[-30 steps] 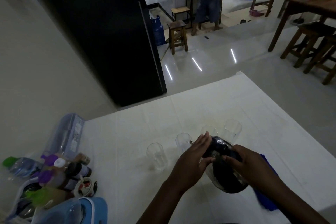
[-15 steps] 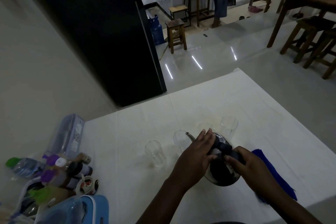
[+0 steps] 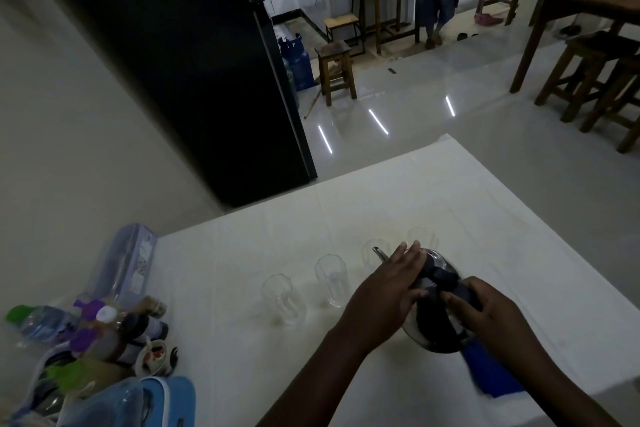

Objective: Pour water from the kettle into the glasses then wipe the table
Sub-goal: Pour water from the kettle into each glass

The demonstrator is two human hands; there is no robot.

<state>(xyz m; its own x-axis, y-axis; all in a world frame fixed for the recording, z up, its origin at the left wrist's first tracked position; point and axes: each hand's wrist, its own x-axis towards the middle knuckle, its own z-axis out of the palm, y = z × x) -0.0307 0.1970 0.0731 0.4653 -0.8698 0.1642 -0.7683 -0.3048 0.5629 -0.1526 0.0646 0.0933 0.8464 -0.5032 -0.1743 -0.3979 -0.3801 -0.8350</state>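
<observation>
Kettle [image 3: 434, 326] tilted above table [image 3: 242, 288], spout over third glass [image 3: 370, 253]. Right hand [image 3: 485, 317] grips handle; left hand [image 3: 384, 291] flat on lid, fingers extended. Water flow unclear. Cloth [image 3: 491, 374] under right wrist.

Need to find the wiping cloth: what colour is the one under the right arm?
Blue. The cloth shows in the head view, beside the kettle.

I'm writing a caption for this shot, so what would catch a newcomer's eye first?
First, the two hands on the dark shiny kettle near the bottom centre: the left hand lies over its top and the right hand grips its handle. Beyond it, a row of clear glasses stands on the white table, with a blue cloth under the right wrist. A tall black fridge looms behind.
</observation>
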